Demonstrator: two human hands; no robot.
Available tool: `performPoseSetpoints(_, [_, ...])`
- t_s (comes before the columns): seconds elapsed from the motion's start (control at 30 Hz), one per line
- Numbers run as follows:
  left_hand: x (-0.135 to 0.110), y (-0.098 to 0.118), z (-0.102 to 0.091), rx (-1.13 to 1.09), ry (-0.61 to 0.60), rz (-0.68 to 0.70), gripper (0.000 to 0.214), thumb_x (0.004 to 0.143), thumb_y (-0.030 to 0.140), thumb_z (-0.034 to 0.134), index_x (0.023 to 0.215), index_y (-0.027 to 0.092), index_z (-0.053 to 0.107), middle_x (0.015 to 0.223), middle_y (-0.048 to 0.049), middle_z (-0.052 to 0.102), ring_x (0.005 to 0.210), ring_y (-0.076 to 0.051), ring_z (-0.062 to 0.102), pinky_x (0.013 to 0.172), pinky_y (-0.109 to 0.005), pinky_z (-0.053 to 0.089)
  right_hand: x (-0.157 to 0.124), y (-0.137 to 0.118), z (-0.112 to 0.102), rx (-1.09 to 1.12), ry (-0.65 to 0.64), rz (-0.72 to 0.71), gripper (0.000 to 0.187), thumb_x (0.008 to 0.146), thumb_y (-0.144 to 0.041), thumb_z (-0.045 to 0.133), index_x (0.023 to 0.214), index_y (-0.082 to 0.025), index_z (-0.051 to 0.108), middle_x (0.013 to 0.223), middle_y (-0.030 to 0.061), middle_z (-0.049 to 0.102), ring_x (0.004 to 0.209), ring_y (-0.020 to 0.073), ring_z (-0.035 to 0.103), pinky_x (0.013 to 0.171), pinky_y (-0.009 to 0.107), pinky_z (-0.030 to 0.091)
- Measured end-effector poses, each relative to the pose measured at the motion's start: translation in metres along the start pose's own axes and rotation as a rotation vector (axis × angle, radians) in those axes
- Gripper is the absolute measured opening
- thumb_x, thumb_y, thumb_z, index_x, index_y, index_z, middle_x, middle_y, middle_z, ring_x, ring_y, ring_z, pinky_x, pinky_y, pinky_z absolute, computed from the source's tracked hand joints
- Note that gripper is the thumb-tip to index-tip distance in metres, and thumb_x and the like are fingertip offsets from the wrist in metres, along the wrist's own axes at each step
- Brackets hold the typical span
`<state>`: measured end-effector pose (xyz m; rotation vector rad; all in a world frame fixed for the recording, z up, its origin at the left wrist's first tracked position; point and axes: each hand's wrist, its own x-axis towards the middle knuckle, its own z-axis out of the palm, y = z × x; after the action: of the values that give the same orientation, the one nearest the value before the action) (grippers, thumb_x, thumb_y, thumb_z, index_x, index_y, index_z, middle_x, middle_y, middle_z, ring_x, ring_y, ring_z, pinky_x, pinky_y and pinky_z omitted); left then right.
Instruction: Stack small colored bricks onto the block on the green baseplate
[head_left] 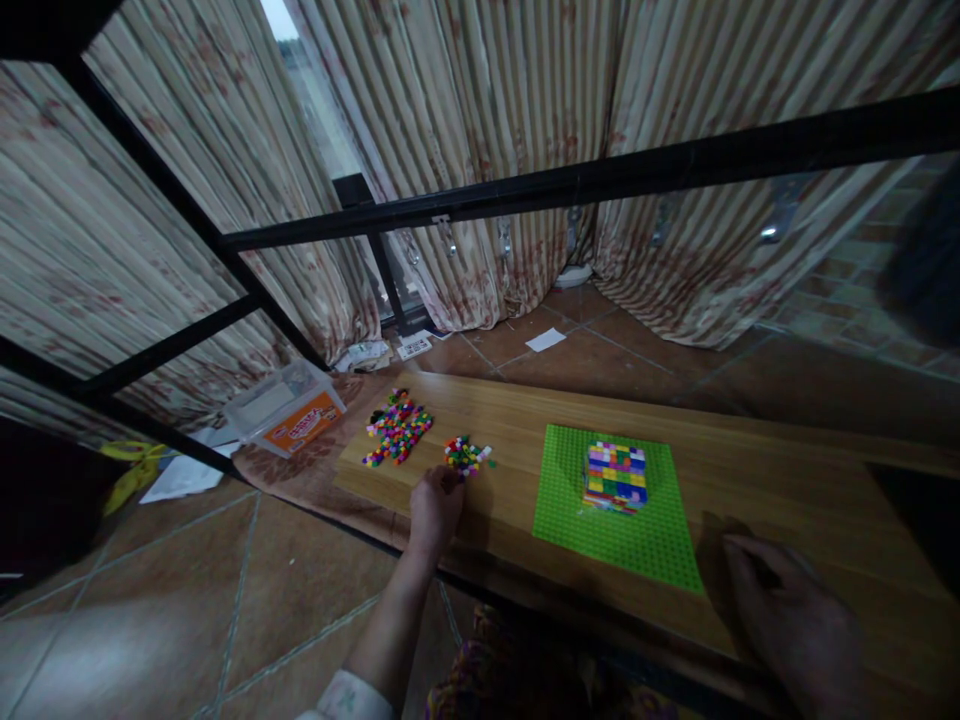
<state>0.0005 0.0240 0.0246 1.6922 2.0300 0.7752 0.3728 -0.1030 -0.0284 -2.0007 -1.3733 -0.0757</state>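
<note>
My left hand [436, 508] is at the near edge of a small pile of loose toy building bricks [463, 455]. Its fingers are curled together, and whatever may be between them is hidden. To the right, a green studded baseplate [555, 490] lies on the wooden board, bearing a block built of multicoloured bricks [616, 474]. My right hand [795, 610] is low over the board, just right of the baseplate's near corner. Its fingers are loosely curled in, and I cannot see whether they hold anything. Farther left lies a larger spread of loose bricks [400, 428].
The long wooden board [495, 400] carries all the bricks. Beyond its left end stands a clear plastic box with an orange label [304, 425]. A black metal rail [480, 205] crosses in front of striped curtains [480, 110]. Paper [546, 340] lies on the tiled floor behind.
</note>
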Motion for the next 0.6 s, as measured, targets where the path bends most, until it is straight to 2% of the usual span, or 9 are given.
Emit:
performPoseSetpoints(0.23, [0.001,0.004,0.004,0.075,-0.009,0.03,0.013,0.076,0.015,0.062,0.087,0.019,0.069,0.088,-0.0055,0.069,0.08,-0.019,0.064,0.074,-0.027,0.044,-0.002,0.0,0.0,0.002,-0.014,0.057,0.042,0.086,-0.056,0.04,0.09,-0.023,0.065,0.099,0.0124,0.07,0.077,0.0317,0.067,0.063,0.042,0.051])
performPoseSetpoints(0.37, [0.0,0.005,0.006,0.082,-0.001,0.046,0.012,0.077,0.017,0.062,0.086,0.02,0.07,0.091,-0.0069,0.069,0.08,-0.02,0.064,0.072,-0.028,0.044,-0.001,-0.002,0.0,0.031,-0.005,0.034,0.04,0.086,-0.054,0.041,0.09,-0.022,0.065,0.098,0.0132,0.069,0.078,0.0309,0.067,0.065,0.041,0.051])
performPoseSetpoints(0.43, [-0.001,0.005,0.007,-0.003,-0.001,0.043,0.012,0.077,0.017,0.061,0.085,0.019,0.07,0.089,-0.0061,0.07,0.078,-0.019,0.064,0.071,-0.027,0.044,0.0,-0.004,-0.001,0.04,-0.006,0.019,0.04,0.086,-0.053,0.041,0.089,-0.021,0.065,0.098,0.0133,0.07,0.078,0.0303,0.067,0.065,0.04,0.051])
performPoseSetpoints(0.6, [-0.007,0.013,0.009,-0.417,-0.076,-0.003,0.012,0.077,0.021,0.061,0.085,0.017,0.068,0.074,-0.0016,0.069,0.067,-0.015,0.062,0.062,-0.023,0.043,0.0,-0.005,-0.002,0.054,0.0,0.025,0.038,0.087,-0.05,0.042,0.087,-0.02,0.066,0.094,0.0133,0.07,0.075,0.029,0.067,0.065,0.04,0.051])
